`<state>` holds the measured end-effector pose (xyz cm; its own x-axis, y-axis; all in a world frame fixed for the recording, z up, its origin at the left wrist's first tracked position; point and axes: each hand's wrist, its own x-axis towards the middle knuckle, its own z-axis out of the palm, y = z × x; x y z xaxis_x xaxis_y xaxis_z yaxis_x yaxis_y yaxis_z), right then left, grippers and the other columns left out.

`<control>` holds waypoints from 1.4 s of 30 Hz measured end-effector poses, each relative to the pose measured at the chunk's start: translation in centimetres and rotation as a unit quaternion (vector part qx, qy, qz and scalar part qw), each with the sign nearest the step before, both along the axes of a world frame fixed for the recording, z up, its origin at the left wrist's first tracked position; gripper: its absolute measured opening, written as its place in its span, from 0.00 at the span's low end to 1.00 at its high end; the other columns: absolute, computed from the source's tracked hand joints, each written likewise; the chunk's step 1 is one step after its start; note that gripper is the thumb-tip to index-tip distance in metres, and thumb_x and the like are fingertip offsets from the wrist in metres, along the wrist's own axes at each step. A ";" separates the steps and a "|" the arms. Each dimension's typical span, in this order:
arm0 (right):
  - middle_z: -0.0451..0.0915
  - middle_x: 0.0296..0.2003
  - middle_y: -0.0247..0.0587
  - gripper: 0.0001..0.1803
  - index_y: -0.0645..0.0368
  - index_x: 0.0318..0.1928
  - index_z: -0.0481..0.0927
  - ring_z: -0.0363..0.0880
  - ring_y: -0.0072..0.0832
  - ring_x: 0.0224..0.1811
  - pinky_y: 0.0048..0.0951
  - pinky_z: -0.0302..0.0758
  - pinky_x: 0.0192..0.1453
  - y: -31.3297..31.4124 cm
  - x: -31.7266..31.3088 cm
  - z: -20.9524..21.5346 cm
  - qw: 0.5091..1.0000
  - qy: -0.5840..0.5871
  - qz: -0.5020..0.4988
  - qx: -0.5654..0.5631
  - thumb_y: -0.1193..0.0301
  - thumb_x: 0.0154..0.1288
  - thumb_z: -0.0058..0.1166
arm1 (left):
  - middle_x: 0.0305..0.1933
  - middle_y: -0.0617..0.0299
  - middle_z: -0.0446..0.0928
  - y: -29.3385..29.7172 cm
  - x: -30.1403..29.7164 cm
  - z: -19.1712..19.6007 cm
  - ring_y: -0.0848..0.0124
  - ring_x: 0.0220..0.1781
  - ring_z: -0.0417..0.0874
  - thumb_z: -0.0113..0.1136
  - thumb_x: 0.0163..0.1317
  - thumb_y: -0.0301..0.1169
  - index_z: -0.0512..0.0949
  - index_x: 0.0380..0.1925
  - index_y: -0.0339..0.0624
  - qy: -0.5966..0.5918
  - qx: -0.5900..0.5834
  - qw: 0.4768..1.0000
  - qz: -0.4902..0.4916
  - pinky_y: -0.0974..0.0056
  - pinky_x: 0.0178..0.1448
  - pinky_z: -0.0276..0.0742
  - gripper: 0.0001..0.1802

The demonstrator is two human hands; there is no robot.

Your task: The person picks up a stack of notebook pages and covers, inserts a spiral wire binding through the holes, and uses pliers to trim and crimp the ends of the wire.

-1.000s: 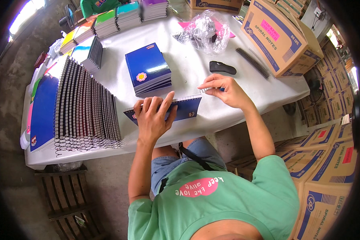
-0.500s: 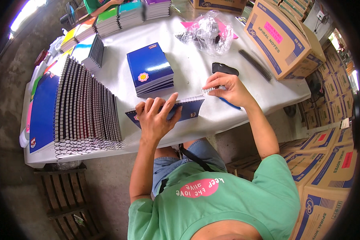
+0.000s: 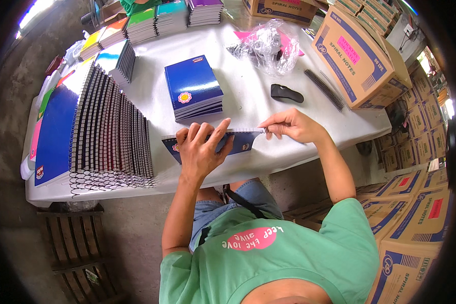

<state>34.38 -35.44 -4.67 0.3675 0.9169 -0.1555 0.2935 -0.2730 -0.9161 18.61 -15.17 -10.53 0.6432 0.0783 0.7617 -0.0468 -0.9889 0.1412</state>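
Note:
My left hand point(image 3: 203, 148) grips a blue notebook point(image 3: 244, 144) along its top edge, fingers over the far side, and stands it tilted near the table's front edge. A row of punched holes runs along that upper edge. At the notebook's right end, my right hand point(image 3: 295, 126) is closed in a pinch on a dark wire coil point(image 3: 266, 130). Most of the coil is hidden by the fingers. Just beyond the notebook lies a short stack of blue notebooks point(image 3: 193, 83). A black object point(image 3: 287, 93), perhaps a strap or case, rests beyond my right hand.
Left of my left hand rises a large pile of spiral-bound notebooks point(image 3: 111, 131). Loose black coils point(image 3: 323, 88) lie beside a cardboard carton point(image 3: 357, 58) at right. Clear plastic wrap point(image 3: 268, 45) and coloured notebook stacks point(image 3: 171, 19) sit farther back. More cartons point(image 3: 410, 218) stand at lower right.
My right hand has shifted slightly, its fingers now lower and flatter at the notebook's end. Less of the coil shows. The black object is now fully uncovered. My left hand keeps its hold.

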 end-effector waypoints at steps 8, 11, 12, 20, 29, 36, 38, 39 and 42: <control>0.71 0.34 0.39 0.27 0.58 0.50 0.68 0.73 0.28 0.27 0.28 0.72 0.31 0.4 -3.2 -1.4 0.931 -0.323 -0.134 0.110 0.79 0.48 0.65 | 0.41 0.65 0.69 -1.0 -0.1 -1.3 0.67 0.50 0.72 0.66 0.45 0.46 0.77 0.44 0.55 0.003 0.010 0.997 0.074 0.41 0.70 0.32 0.24; 0.76 0.28 0.39 0.09 0.61 0.38 0.79 0.77 0.31 0.29 0.27 0.72 0.35 0.1 -2.9 -0.4 0.926 -0.334 -0.086 0.151 0.78 0.54 0.61 | 0.40 0.61 0.70 -2.2 0.5 -1.2 0.60 0.60 0.68 0.67 0.43 0.48 0.71 0.26 0.47 -0.016 -0.033 0.997 0.070 0.39 0.71 0.27 0.21; 0.78 0.28 0.40 0.09 0.60 0.43 0.79 0.78 0.27 0.31 0.26 0.72 0.34 -0.1 -2.3 -0.3 0.938 -0.321 -0.023 0.130 0.76 0.61 0.55 | 0.40 0.61 0.70 -2.7 0.7 -1.0 0.60 0.61 0.68 0.67 0.43 0.49 0.71 0.26 0.46 -0.019 -0.051 0.996 0.074 0.39 0.71 0.26 0.22; 0.81 0.39 0.40 0.17 0.52 0.51 0.76 0.79 0.31 0.40 0.31 0.75 0.48 -1.8 9.0 -5.4 0.882 -0.463 -0.082 -0.039 0.74 0.59 0.48 | 0.35 0.62 0.71 -1.5 -0.1 -0.1 0.63 0.65 0.66 0.70 0.43 0.49 0.72 0.21 0.45 0.017 -0.115 0.990 -0.077 0.48 0.74 0.27 0.22; 0.80 0.40 0.35 0.18 0.55 0.42 0.80 0.75 0.36 0.45 0.38 0.72 0.51 -3.8 11.5 -13.2 0.785 -0.555 -0.275 -0.034 0.80 0.50 0.48 | 0.50 0.51 0.68 -3.5 -0.4 -0.3 0.43 0.71 0.49 0.72 0.38 0.47 0.69 0.24 0.42 0.000 -0.153 0.988 -0.009 0.39 0.70 0.35 0.26; 0.83 0.37 0.45 0.12 0.64 0.39 0.81 0.82 0.37 0.39 0.37 0.76 0.50 -2.7 10.1 -9.6 0.929 -0.043 -0.285 0.231 0.79 0.51 0.58 | 0.63 0.50 0.61 -4.0 0.6 -0.3 0.39 0.73 0.41 0.73 0.37 0.51 0.68 0.22 0.39 -0.024 -0.156 0.987 0.023 0.36 0.68 0.37 0.30; 0.83 0.38 0.48 0.12 0.67 0.39 0.81 0.83 0.36 0.40 0.35 0.77 0.48 -1.3 5.9 -7.1 0.893 0.147 -0.082 0.418 0.81 0.51 0.58 | 0.63 0.51 0.61 -3.9 0.6 -0.5 0.40 0.73 0.40 0.73 0.38 0.51 0.68 0.22 0.38 -0.011 -0.166 0.986 0.028 0.36 0.69 0.35 0.30; 0.83 0.38 0.50 0.11 0.67 0.39 0.82 0.83 0.37 0.40 0.34 0.77 0.48 -0.6 4.0 -6.2 0.858 0.181 0.042 0.479 0.82 0.51 0.57 | 0.62 0.51 0.61 -3.8 0.6 -0.4 0.42 0.74 0.40 0.72 0.38 0.52 0.68 0.22 0.38 -0.009 -0.166 0.986 0.023 0.38 0.70 0.35 0.30; 0.83 0.37 0.49 0.14 0.67 0.34 0.84 0.81 0.33 0.43 0.30 0.76 0.48 -0.9 2.3 -5.9 0.974 -0.003 0.019 0.227 0.89 0.43 0.55 | 0.60 0.51 0.63 -3.7 0.5 -0.2 0.43 0.74 0.43 0.72 0.39 0.53 0.68 0.20 0.38 -0.016 -0.156 0.988 0.015 0.40 0.70 0.38 0.30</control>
<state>36.64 -36.34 -10.55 0.3308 0.9041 0.2704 0.3012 0.1704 -0.9382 19.13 -18.83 -10.74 0.6135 0.3303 0.7173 -0.0281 -0.8986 0.4378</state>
